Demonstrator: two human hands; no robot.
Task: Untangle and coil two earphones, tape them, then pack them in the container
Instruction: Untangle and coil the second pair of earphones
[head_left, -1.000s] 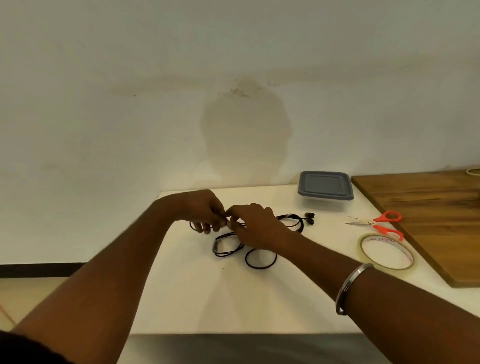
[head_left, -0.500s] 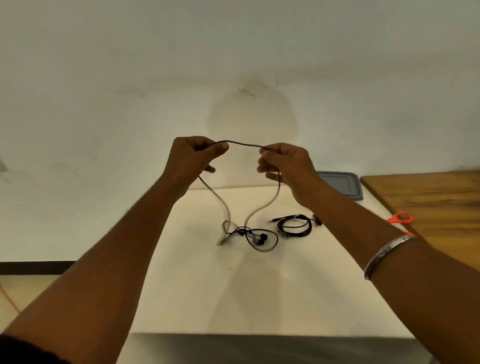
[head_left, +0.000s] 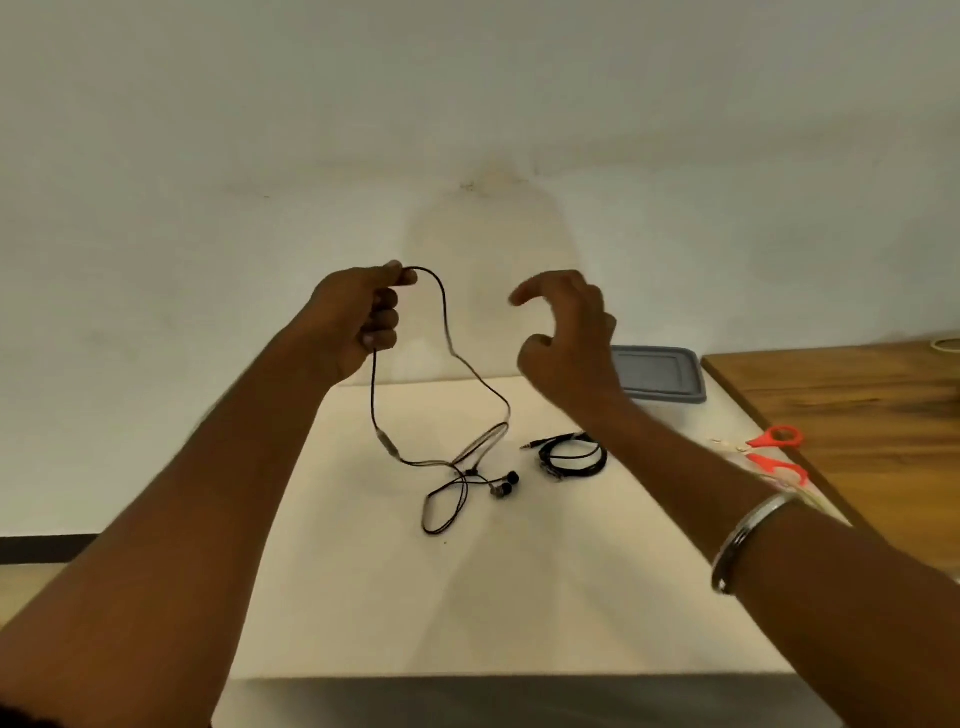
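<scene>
Okay, left hand (head_left: 363, 317) is raised above the far edge of the worktop (head_left: 467, 597), thumb and curled fingers pinching the cable of the loose earphone (head_left: 387, 444) near its middle. Two strands of it hang from the fist: one drops straight down past the inline piece, the other arcs out to the right, and both reach the worktop. The rest of the cable lies in slack loops at mid worktop toward the far edge, with the buds (head_left: 503, 487) resting there side by side. Right hand (head_left: 566, 332) is up at about the same height, well apart from the cable, fingers spread and loosely bent, holding nothing. The bangle (head_left: 748, 540) sits on the right forearm. The coiled earphone (head_left: 574, 457) lies just right of the buds, not touching them, its plug pointing left, partly behind the right wrist. The container (head_left: 660, 371), grey lid on, stands at the far right corner, partly hidden by the right hand. The scissors (head_left: 774, 449), orange handles, lie at the right edge beside the wooden board (head_left: 857, 405), blurred. Can't tell whether the loose cable is knotted where the strands cross.
</scene>
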